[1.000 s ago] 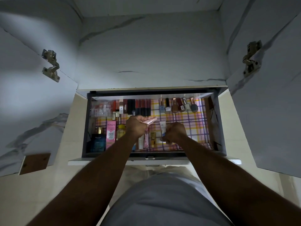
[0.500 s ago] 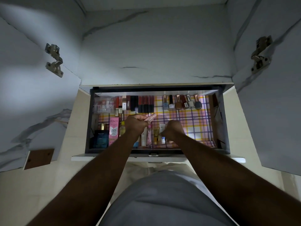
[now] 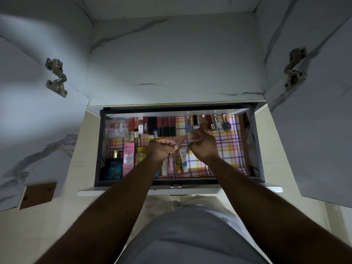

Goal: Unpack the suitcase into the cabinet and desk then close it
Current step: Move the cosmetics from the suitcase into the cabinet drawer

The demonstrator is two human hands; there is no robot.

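Both hands work mid-frame above the drawer [image 3: 257,141]: left hand [image 3: 162,149] grips a pink tube [image 3: 178,142], right hand [image 3: 204,142] half-curled, seemingly empty. Next: lay it among the tubes [image 3: 176,164].

In the open drawer [image 3: 255,141], lipsticks [image 3: 163,125] line the back left, nail polish bottles [image 3: 209,123] back right, tubes [image 3: 177,162] at the front

Dim light. Grey marble-veined cabinet doors [image 3: 28,115] stand open at the left and right of the frame, metal hinges [image 3: 56,77] showing; cream tiled floor [image 3: 24,231] at the lower left.
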